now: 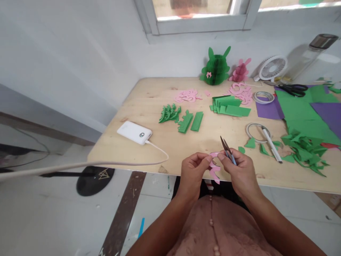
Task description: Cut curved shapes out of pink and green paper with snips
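- Left hand (192, 174): thumb and fingertips pinch the upper part of the pink paper cutout (214, 175).
- Right hand (241, 174): grasps the small scissors (227, 147)—blades directed away from the body—while the thumb tip meets the top of the cutout.
- Pink paper cutout: located between both hands, at the near edge of the wooden table (138, 106); its curved lower end hangs free.
- Beyond the hands: curly green cutouts (169, 113), a notched green piece (185, 122) and a green rectangle (197, 121) lie in a row.
- Behind that row: a heap of pink cutouts (186, 95); to its right, a fanned stack of green strips (231, 108).
- Right side: a white marker (272, 146) lies across the rim of a thin ring (247, 134)—green scraps (306, 151) sit beside it.
- Left side: a white power bank (133, 131) with its cable (157, 146) connected.
- Against the wall: a green paper figure (216, 71), a pink paper figure (240, 72) and a small fan (273, 68).
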Available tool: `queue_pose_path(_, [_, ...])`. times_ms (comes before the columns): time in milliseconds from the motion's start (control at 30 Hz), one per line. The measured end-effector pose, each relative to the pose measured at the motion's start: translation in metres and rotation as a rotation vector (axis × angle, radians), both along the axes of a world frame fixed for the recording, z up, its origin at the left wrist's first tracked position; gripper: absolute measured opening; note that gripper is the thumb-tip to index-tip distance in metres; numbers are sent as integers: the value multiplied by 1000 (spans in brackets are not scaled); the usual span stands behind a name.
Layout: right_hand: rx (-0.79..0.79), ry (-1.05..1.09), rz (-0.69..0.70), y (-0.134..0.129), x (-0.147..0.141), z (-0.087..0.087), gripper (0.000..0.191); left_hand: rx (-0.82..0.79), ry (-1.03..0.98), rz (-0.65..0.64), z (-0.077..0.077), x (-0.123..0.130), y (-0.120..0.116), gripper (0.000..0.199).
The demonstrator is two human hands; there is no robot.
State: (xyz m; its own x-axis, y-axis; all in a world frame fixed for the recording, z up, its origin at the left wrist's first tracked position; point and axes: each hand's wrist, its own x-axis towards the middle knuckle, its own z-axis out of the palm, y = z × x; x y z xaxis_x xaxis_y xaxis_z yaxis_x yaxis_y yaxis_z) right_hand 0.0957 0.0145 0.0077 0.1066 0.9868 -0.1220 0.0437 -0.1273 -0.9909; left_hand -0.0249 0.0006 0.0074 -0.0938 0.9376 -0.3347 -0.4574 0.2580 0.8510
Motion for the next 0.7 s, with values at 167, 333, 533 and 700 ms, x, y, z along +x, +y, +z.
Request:
queue_pose_path(167, [-5, 9, -6, 0, -1, 0, 20, 2, -15, 13, 2, 0, 1, 15])
queue_pose_path(333, [-19, 17, -13, 0, -2, 1, 19, 21, -10, 16, 3, 0, 1, 14])
queue_pose_path(533, [-22, 41, -22, -2, -2, 2, 18, 46, 41, -1, 4, -2, 1, 13])
queue_pose_path(700, [-50, 101, -50, -1, -6, 1, 20, 34, 16, -10, 3, -2, 3, 12])
